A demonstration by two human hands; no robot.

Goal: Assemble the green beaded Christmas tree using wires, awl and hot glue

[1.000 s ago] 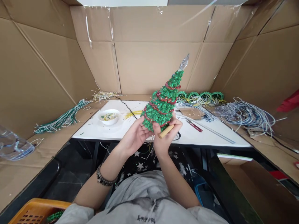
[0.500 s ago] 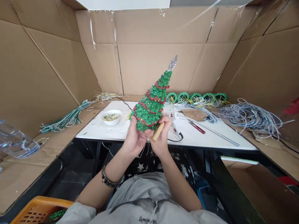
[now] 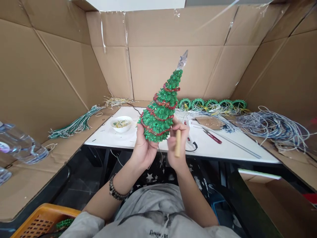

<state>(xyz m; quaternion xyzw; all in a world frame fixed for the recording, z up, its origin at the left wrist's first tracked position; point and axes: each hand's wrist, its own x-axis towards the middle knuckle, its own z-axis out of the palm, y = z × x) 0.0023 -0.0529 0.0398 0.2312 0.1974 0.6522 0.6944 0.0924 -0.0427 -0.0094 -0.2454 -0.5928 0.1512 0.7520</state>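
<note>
A glittery green toy Christmas tree (image 3: 160, 110) with red garlands and a clear pointed tip leans to the right above the table's front edge. Wrapped round its base is my left hand (image 3: 145, 150), thumb on the near side. Beside the tree's lower right, my right hand (image 3: 178, 145) has its fingers curled round a tool with a pale wooden handle (image 3: 177, 143). The tool's working end is hidden behind the hand and the tree. Thin wires hang below the base.
On the white table (image 3: 104, 137) stand a white bowl (image 3: 121, 125) of small wire pieces and red-handled tweezers (image 3: 212, 136). Wire bundles (image 3: 274, 127) and green rings (image 3: 211, 103) lie at the right and back. Green-white wires (image 3: 74, 125) and a bottle (image 3: 22, 145) are left.
My right hand has drawn slightly right, away from the tree's base, and the wooden handle has turned more upright. The tree stays in my left hand, and the view has shifted a little.
</note>
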